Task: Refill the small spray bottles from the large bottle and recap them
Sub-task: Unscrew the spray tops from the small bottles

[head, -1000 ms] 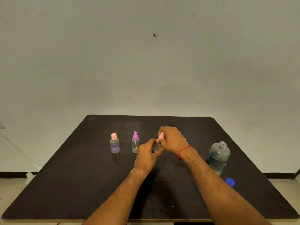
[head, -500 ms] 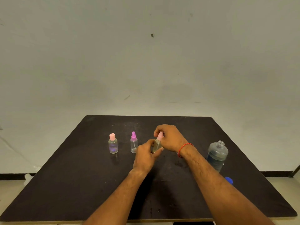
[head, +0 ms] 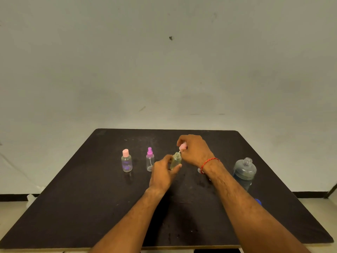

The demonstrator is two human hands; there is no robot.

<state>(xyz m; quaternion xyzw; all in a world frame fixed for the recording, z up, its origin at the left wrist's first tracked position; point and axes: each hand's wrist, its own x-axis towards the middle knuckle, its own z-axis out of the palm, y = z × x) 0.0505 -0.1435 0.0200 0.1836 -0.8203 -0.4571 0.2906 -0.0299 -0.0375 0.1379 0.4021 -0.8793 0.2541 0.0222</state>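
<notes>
My left hand point(head: 163, 173) grips a small clear spray bottle point(head: 176, 160) near the middle of the black table point(head: 91, 207). My right hand point(head: 194, 149) pinches its pink spray cap point(head: 182, 147), lifted just above the bottle's open neck with the tube still reaching into it. The large clear bottle point(head: 244, 171) stands uncapped at the right, partly filled with bluish liquid. Its blue cap point(head: 258, 201) peeks out behind my right forearm. Two other small capped bottles stand at the left: one with a pink flat cap point(head: 126, 161), one with a purple sprayer point(head: 150, 160).
A small clear object point(head: 199, 170) lies on the table, mostly hidden behind my right wrist. A pale wall rises behind the table. A white item point(head: 30, 198) sits on the floor at the left edge.
My right hand has raised the pink spray cap off the small bottle's neck. My left hand keeps holding the bottle in place. The view shifted slightly.
</notes>
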